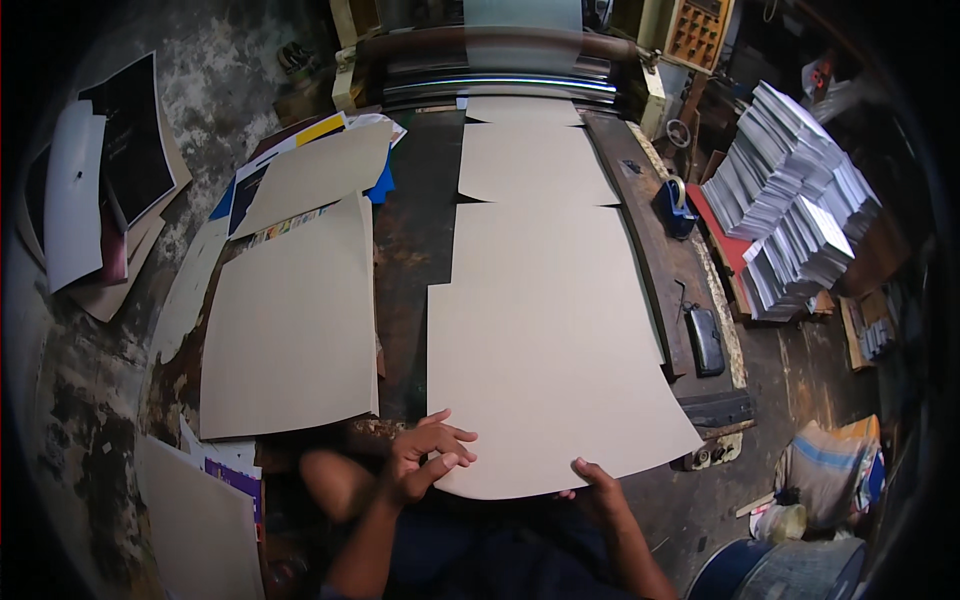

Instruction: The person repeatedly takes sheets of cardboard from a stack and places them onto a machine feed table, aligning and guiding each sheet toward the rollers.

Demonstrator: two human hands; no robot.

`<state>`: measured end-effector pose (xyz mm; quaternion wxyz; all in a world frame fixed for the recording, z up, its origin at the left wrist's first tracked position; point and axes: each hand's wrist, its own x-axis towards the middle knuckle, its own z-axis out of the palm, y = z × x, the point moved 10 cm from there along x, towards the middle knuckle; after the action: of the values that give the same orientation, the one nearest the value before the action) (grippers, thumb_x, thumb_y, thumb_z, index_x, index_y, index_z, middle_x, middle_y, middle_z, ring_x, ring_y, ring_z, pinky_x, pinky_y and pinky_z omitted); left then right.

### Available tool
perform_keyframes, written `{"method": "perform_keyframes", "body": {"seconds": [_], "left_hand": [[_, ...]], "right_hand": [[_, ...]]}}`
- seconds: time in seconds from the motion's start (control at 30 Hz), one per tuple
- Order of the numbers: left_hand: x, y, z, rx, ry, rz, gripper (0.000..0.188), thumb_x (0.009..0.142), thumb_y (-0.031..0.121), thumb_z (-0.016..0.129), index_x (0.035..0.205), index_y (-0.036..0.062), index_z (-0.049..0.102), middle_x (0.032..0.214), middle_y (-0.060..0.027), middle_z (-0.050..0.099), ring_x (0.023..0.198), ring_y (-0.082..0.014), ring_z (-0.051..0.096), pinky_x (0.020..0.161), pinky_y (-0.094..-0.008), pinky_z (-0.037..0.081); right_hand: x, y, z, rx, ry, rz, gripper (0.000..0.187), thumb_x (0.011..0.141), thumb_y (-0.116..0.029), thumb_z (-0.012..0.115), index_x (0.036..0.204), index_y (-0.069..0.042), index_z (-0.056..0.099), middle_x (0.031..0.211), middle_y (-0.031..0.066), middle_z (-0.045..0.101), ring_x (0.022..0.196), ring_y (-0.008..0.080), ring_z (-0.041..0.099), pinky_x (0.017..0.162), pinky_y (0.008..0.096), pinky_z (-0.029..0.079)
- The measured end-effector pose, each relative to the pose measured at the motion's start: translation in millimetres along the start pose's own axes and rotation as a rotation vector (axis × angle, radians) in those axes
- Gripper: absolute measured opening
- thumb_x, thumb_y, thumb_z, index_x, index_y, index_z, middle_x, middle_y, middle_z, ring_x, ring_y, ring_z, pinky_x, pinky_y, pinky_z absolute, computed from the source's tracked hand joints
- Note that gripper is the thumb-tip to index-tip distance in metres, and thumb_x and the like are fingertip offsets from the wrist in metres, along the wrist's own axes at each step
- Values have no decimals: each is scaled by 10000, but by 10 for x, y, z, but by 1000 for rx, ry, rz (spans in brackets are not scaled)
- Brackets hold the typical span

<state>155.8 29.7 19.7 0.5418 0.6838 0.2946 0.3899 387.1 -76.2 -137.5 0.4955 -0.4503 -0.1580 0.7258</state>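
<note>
We pinch the near edge of a big sheet of tan board (pixel 560 390) with our right hand (pixel 590 485): the thumb lies on top and a fingertip peeks out from under. We think this grip holds up the end that reaches toward our lap, so it does not flop down. Our left hand (pixel 425 455) is not pinching. Its fingers are spread apart at the near left corner, and the tips are on or just over the board; we cannot tell which. Maybe it is there to keep that corner straight.

The sheet is right in front of us. Its far part lies with a row of tan sheets (pixel 535 235), and its left side sticks out past them. The row goes straight away from us to the shiny rollers (pixel 500 85). A long dark bar (pixel 640 265) runs by the row's right side, perhaps to keep it in line.

On our left is a pile of tan sheets (pixel 290 335), close enough to reach, we guess. On our right, past the bar, sit a blue tape holder (pixel 675 215) and a black case (pixel 706 342), out of the board's way. Farther right stand tall stacks of white paper (pixel 775 160).
</note>
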Motion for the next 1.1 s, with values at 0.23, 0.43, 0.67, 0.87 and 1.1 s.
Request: {"method": "perform_keyframes", "body": {"seconds": [0.23, 0.43, 0.67, 0.87, 1.1], "left_hand": [[218, 628, -463, 437, 160, 122, 194, 896, 154, 602, 996, 21, 702, 1012, -107, 719, 1089, -268, 647, 1025, -439, 416], [1686, -238, -536, 690, -46, -363, 549, 930, 417, 587, 1275, -7, 540, 1213, -235, 609, 1155, -326, 588, 981, -404, 444], [2825, -2426, -1316, 705, -4, -741, 944, 855, 655, 530, 1324, -159, 431, 1387, -333, 437, 1340, -432, 393, 1101, -441, 334], [3122, -2793, -1271, 420, 259, -614, 820, 795, 661, 628, 1114, -94, 619, 1096, -198, 649, 1069, -267, 598, 912, -398, 458], [3480, -2141, -1643, 803, 216, -287, 920, 777, 616, 683, 1364, -52, 445, 1408, -263, 449, 1314, -345, 441, 1078, -412, 361]], "right_hand": [[-87, 192, -144, -70, 34, 31, 363, 925, -305, 577, 1054, 34, 592, 862, 151, 665, 732, 223, 656, 617, 301, 459], [-249, 362, -221, -128, 136, 72, 367, 951, -306, 550, 1068, 40, 588, 882, 143, 665, 736, 218, 660, 609, 290, 463], [-517, 445, -163, -180, 102, 87, 358, 971, -282, 526, 1138, 33, 559, 885, 135, 674, 775, 211, 667, 624, 280, 476], [-548, 407, -92, -159, 25, 75, 406, 993, -319, 512, 1197, 31, 526, 1044, 133, 663, 843, 222, 688, 643, 272, 494], [-190, 161, 43, -119, 0, 63, 363, 990, -282, 502, 1169, 31, 541, 978, 135, 668, 831, 202, 666, 631, 258, 469]]}}
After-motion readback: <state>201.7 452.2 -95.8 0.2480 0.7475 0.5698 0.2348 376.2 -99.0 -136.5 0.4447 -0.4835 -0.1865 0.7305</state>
